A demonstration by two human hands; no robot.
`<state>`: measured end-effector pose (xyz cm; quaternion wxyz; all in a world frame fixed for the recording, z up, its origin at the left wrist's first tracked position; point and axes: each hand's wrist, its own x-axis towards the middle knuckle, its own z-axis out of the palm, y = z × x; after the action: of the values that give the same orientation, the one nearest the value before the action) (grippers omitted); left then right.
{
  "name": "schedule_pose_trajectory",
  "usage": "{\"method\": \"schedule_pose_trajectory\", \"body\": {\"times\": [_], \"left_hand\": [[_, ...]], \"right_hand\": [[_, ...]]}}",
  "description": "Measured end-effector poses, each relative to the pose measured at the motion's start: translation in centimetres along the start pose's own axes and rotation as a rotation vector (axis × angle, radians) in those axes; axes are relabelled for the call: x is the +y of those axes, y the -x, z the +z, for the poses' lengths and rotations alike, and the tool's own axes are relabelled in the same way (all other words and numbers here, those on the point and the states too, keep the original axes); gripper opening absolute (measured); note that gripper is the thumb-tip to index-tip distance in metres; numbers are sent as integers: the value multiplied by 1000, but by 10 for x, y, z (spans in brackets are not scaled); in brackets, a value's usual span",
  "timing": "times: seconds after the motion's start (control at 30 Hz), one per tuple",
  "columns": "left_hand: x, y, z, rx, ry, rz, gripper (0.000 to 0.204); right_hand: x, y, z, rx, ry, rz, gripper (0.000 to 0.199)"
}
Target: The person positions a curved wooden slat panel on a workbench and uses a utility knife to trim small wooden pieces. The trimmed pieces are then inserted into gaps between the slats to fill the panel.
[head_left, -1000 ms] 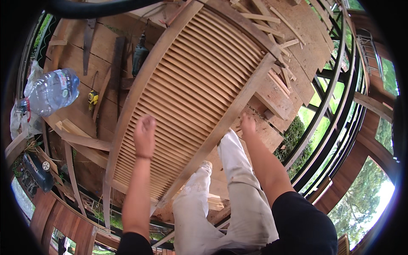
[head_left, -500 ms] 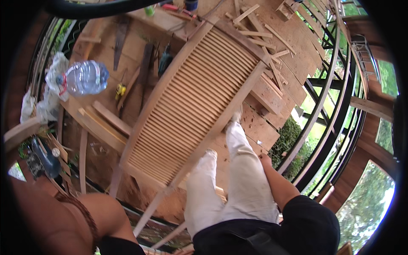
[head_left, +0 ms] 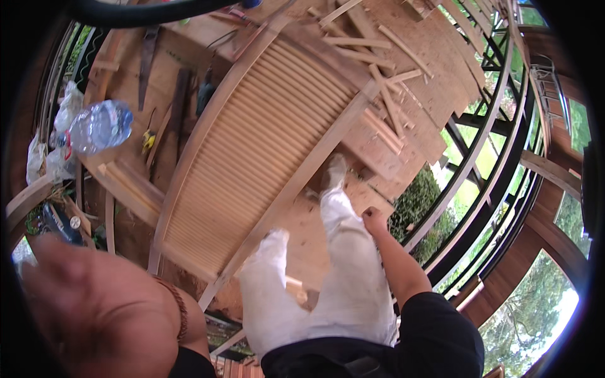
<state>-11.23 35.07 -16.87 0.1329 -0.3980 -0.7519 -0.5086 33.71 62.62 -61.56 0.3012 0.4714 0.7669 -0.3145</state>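
A large slatted wooden panel [head_left: 252, 145], set in a frame with curved sides, lies in front of me at a slant. My left hand [head_left: 88, 302] is close up at the lower left, apart from the panel; motion smears its fingers. A braided brown band [head_left: 177, 302] circles that wrist. To the right of my legs, my right hand [head_left: 374, 220] is curled closed beside my thigh, away from the panel. What it holds, if anything, I cannot make out. My legs in pale trousers [head_left: 353, 258] stand along the panel's near side.
Offcut strips [head_left: 391, 75] lie scattered beyond the panel's far right end. A large clear plastic bottle [head_left: 102, 126] and plastic bags [head_left: 60, 165] are at the left. A handsaw [head_left: 147, 66], a green power drill [head_left: 205, 93] and a yellow tool [head_left: 149, 140] lie nearby. Metal railing [head_left: 479, 183] borders the right.
My left hand has come up into fuller view at the lower left. The head view has shifted, so the panel and bottle sit further left. My right hand stays beside my thigh.
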Motion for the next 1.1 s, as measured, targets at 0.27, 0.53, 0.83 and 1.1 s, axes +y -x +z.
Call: {"method": "schedule_pose_trajectory", "body": {"times": [0.27, 0.53, 0.83, 1.1], "left_hand": [[-107, 243, 247, -396, 25, -1079, 31], [-224, 386, 358, -828, -139, -715, 51], [-288, 364, 359, -702, -75, -467, 51], [-304, 384, 347, -624, -97, -537, 47]], "right_hand": [[-13, -227, -78, 195, 73, -47, 29], [41, -417, -102, 533, 253, -49, 59], [42, -415, -97, 721, 239, -236, 44], [31, -329, -85, 983, -384, -230, 39]]}}
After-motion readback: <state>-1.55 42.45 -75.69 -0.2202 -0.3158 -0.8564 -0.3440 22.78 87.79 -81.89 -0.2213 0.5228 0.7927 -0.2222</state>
